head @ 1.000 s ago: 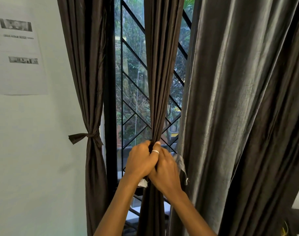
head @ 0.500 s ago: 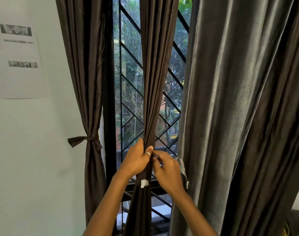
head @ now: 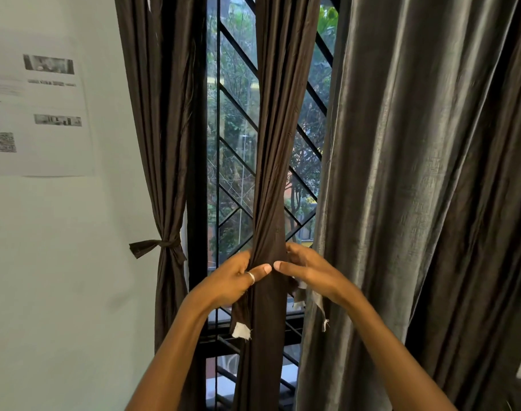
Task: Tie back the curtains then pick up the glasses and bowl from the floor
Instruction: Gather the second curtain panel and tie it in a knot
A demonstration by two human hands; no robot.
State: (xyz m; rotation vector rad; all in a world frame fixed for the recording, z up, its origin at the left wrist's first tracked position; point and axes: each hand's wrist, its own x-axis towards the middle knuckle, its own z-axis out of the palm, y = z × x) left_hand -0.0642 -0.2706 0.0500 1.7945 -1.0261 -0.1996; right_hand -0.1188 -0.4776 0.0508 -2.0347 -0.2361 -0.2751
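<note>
A narrow dark brown curtain panel hangs in front of the window, gathered into a tight bunch at hand height. My left hand, with a ring on the thumb, grips the bunch from the left. My right hand grips it from the right, thumb tips almost meeting on the front. A tie strip end with a white tag hangs below my left hand. Another strip end dangles under my right hand. The left curtain is tied with a knotted band. No glasses or bowl are in view.
A wide grey curtain hangs loose on the right. Behind the panels is a window with a black diagonal grille. A printed sheet is stuck to the white wall on the left.
My hands have parted from a close clasp to opposite sides of the bunched curtain. The tagged strip end now hangs lower under my left hand.
</note>
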